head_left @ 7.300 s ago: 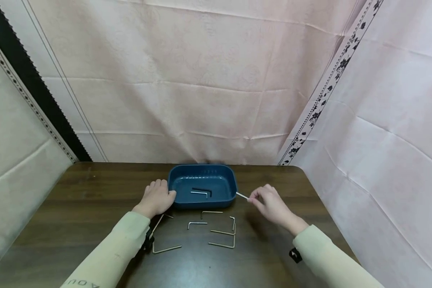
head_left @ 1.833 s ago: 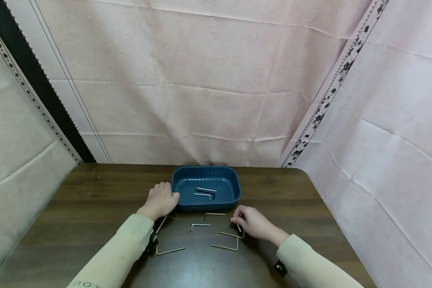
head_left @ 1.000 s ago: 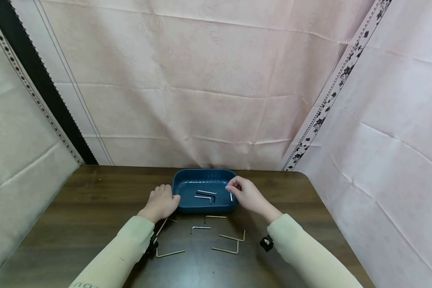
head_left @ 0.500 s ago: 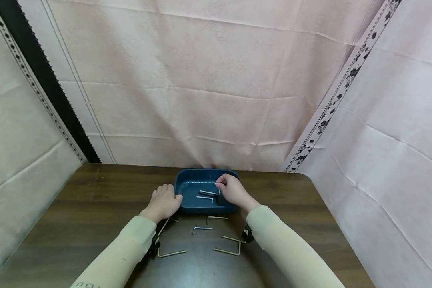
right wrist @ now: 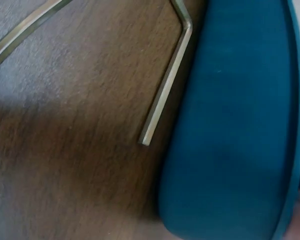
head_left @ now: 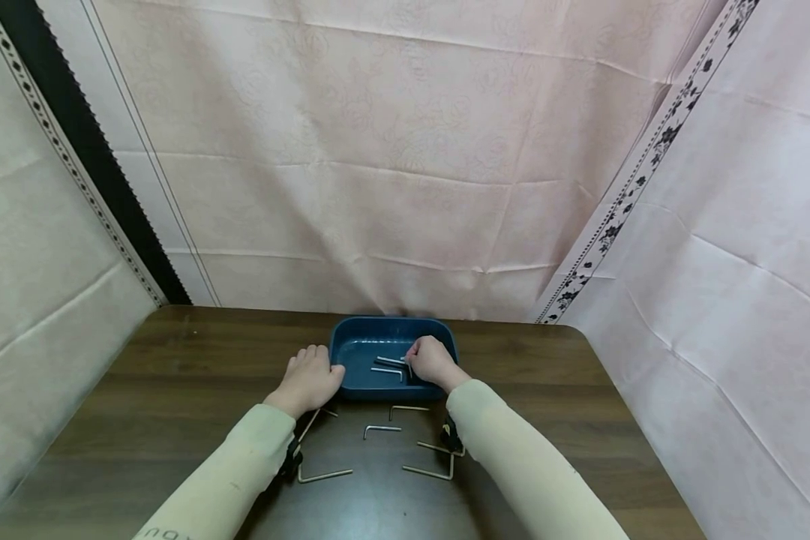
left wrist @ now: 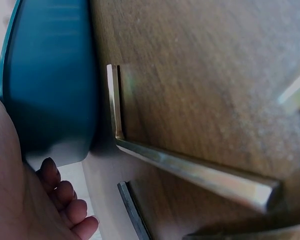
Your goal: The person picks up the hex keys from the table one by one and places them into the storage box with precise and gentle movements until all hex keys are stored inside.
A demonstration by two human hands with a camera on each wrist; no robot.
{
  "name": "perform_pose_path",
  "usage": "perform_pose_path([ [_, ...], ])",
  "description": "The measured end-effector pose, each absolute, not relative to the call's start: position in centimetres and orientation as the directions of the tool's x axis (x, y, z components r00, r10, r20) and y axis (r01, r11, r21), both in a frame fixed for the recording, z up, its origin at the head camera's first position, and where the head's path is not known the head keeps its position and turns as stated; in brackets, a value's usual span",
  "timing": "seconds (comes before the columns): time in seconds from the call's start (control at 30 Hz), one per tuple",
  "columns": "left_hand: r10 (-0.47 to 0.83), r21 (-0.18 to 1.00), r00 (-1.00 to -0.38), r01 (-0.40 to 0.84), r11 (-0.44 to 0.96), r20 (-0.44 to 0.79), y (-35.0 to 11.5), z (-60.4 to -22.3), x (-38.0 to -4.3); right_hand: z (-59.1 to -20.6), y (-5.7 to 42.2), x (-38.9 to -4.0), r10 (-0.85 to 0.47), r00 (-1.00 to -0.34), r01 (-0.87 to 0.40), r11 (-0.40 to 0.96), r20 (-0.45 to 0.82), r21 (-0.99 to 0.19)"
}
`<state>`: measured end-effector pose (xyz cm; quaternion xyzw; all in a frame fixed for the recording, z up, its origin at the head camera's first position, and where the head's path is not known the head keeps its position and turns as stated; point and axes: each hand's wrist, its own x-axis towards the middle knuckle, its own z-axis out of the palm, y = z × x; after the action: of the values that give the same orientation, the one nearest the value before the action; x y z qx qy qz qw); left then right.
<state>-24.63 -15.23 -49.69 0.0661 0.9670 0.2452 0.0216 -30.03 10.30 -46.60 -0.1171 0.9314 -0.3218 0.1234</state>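
My left hand (head_left: 310, 379) grips the left end of a blue tray (head_left: 391, 394), its thumb at the rim. In the left wrist view, its fingers (left wrist: 75, 212) curl by the end of the tray wall (left wrist: 50, 85). Inside the tray, my right hand (head_left: 434, 361) pinches a small silver hex key (head_left: 410, 371), low over the tray floor and mostly hidden by the fingers. Just left of it lie several hex keys, silver (head_left: 386, 370) and black. The right wrist view catches only a sliver of that hand beyond the tray wall (right wrist: 230, 110).
Several L-shaped hex keys lie on the brown wooden table (head_left: 209, 360) in front of the tray: one brassy key (head_left: 410, 408), a silver one (head_left: 382, 428), a long one (head_left: 327, 476) at left and another (head_left: 428, 473) at right. Pale cloth (head_left: 378, 150) hangs behind the table.
My right hand picked up a hex key from the table's right side, carried it left over the tray and lowered it inside. An earlier key was added to the tray. My left hand stays put.
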Motion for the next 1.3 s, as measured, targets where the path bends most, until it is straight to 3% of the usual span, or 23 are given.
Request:
perform_pose_path([
  [0.3, 0.137, 0.463, -0.991, 0.115, 0.879, -0.012, -15.2, -49.9, -24.7, -47.0, 10.4, -30.1, -0.254, -0.945, -0.097, 0.818, -0.205, -0.567],
  [0.53, 0.137, 0.471, -0.991, 0.115, 0.875, -0.012, -15.1, -49.8, -24.7, -46.9, 10.5, -29.8, -0.23, -0.957, -0.107, 0.845, -0.176, -0.524],
  [0.9, 0.145, 0.475, -0.989, 0.13, 0.87, 0.005, -15.3, -49.9, -24.6, -44.3, 12.5, -28.1, -0.407, -0.913, -0.299, 0.668, 0.001, -0.682],
  [1.3, 0.156, 0.481, -0.988, 0.137, 0.866, 0.001, -15.3, -49.7, -24.6, -42.9, 16.9, -25.0, -0.438, -0.896, -0.358, 0.611, 0.075, -0.706],
])
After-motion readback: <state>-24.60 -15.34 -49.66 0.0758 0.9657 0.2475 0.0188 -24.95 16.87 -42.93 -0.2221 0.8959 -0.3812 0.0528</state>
